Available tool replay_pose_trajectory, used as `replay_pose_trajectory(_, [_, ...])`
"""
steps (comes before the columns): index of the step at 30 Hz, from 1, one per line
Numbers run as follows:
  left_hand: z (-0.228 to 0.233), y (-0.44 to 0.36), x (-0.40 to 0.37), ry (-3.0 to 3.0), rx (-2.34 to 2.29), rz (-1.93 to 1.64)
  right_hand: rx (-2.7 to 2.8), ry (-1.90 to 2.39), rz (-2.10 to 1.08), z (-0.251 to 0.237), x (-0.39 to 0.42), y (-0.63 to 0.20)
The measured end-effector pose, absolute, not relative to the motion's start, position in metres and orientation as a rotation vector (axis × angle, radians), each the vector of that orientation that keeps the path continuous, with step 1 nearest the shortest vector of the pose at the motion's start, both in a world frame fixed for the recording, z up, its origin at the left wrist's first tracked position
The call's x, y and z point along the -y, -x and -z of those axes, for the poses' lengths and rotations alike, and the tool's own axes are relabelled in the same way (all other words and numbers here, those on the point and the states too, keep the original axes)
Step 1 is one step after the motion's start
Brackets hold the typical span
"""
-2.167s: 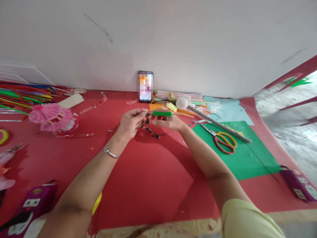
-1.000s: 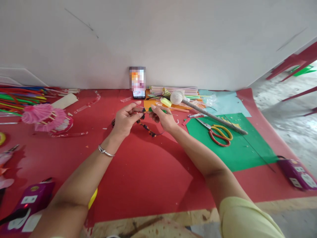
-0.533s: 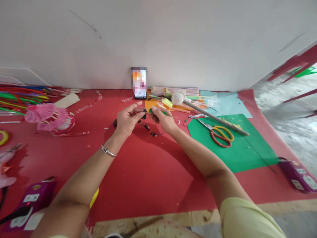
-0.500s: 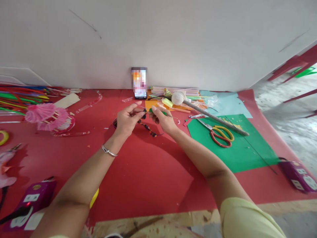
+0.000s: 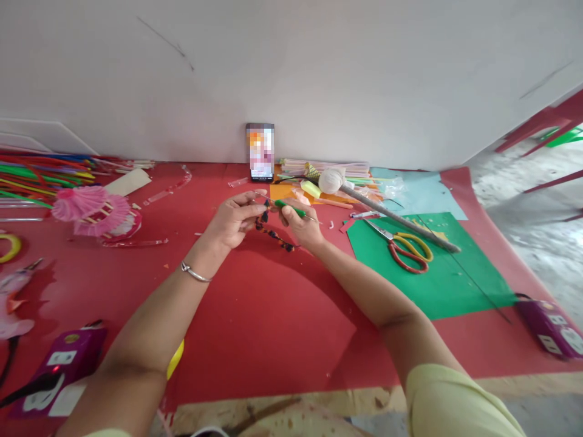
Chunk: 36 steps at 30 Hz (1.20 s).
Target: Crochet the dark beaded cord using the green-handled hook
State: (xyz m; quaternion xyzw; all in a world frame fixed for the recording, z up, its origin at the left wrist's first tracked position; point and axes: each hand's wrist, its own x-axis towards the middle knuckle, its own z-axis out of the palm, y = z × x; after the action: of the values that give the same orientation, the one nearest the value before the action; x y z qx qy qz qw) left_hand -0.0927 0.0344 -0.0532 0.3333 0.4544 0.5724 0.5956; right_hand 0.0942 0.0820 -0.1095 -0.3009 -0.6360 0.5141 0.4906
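Pinched between the thumb and fingers of my left hand is one end of a narrow black-and-orange crocheted strip, which looks like yarn. Its free end hangs toward the right over the red table. My right hand is closed on the green handle of a crochet hook. The hook's thin metal shaft points left, close to the strip at my left fingertips. Whether its tip sits in a loop is too small to tell.
A phone leans against the wall. Scissors and a stick with a white round head lie on green paper at right. At left are a pink pleated craft, pipe cleaners, a glue gun and a purple power strip.
My right hand has turned and drawn back slightly, so the hook's green handle and shaft show more. More of the crocheted strip is visible below my left fingers. The view has shifted slightly.
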Motion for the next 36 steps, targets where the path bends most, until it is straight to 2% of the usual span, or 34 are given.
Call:
replay_pose_trajectory(5, [0.054, 0.104, -0.035, -0.841, -1.035, -1.18, 1.294, 0.699, -1.749, 0.119, -0.091, -0.095])
replay_pose_trajectory(12, [0.058, 0.108, -0.032, -1.037, -1.127, -1.108, 1.256, 0.667, -1.974, 0.112, -0.102, -0.109])
replay_pose_trajectory(22, [0.06, 0.104, -0.03, -1.237, -1.203, -1.129, 1.221, 0.835, -1.858, 0.105, -0.102, -0.105])
replay_pose_trajectory(36, [0.078, 0.112, -0.033, -1.358, -1.237, -1.033, 1.847, 0.852, -1.363, 0.086, -0.114, -0.131])
